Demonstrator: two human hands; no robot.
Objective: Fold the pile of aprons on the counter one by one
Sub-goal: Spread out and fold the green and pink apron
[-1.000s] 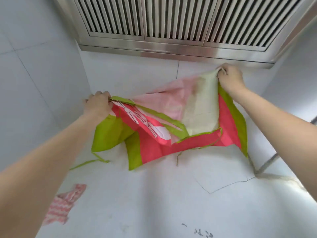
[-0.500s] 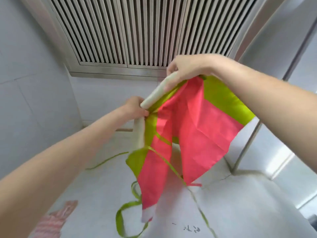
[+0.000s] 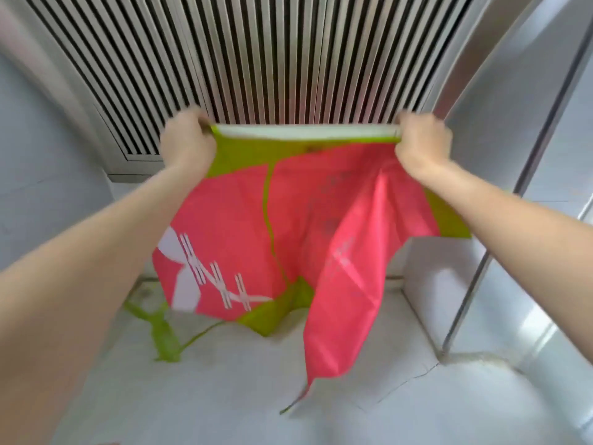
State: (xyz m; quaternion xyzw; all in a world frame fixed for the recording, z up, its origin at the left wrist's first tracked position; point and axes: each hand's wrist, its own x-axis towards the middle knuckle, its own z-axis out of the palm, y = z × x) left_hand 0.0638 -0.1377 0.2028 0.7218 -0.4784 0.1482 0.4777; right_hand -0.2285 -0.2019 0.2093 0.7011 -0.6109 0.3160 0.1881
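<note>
— What just changed?

— Half a second ago your hands nearly met; now your left hand (image 3: 187,142) at ten o'clock and right hand (image 3: 422,141) at two each grip a corner, stretching the pink-and-green apron (image 3: 272,226) taut and hanging. It looks ready for folding.

— And around you?

— White counter (image 3: 224,380) below at six, steel vent grille (image 3: 272,59) at twelve.

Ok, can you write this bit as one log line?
step: spreading | item: pink-and-green cloth apron | left hand: grips top edge | right hand: grips top edge | apron: hanging above counter
</note>
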